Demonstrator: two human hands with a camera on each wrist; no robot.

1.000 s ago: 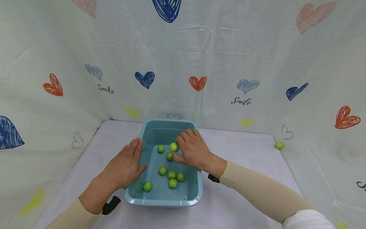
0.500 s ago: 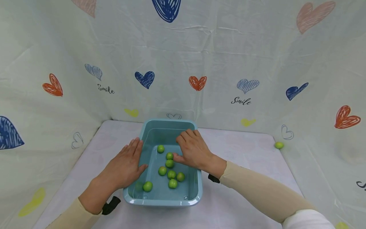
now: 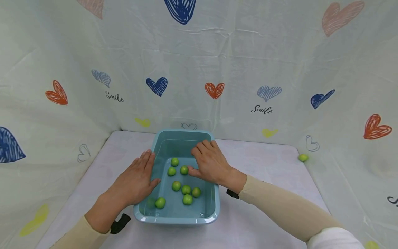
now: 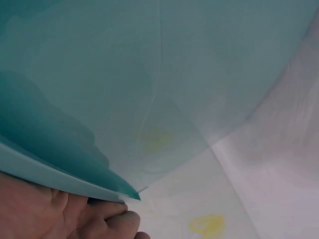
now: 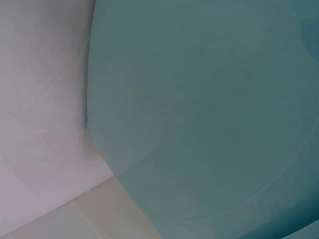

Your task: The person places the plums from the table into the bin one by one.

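Observation:
A light blue plastic basin (image 3: 177,220) stands on the table with several small green limes inside. One lime (image 3: 184,169) sits right by my right thumb, another (image 3: 171,171) to its left. My left hand (image 3: 134,183) lies at the basin's left rim, fingers extended along the outside and thumb over the edge. In the left wrist view, fingers (image 4: 114,224) show just below the rim. My right hand (image 3: 212,162) is over the right rim, fingers bent downward and thumb apart from them; its palm is hidden. The right wrist view shows the basin's outer wall (image 5: 189,109), no hand.
A single lime (image 3: 303,157) lies at the table's far right edge, against the heart-print curtain (image 3: 242,62). The pale tablecloth (image 3: 261,162) spreads around the basin. The curtain rises behind and beside the table.
A lime seen beside my right fingers a second ago is now on the basin floor, having rolled leftward among the others. Both hands have stayed in place.

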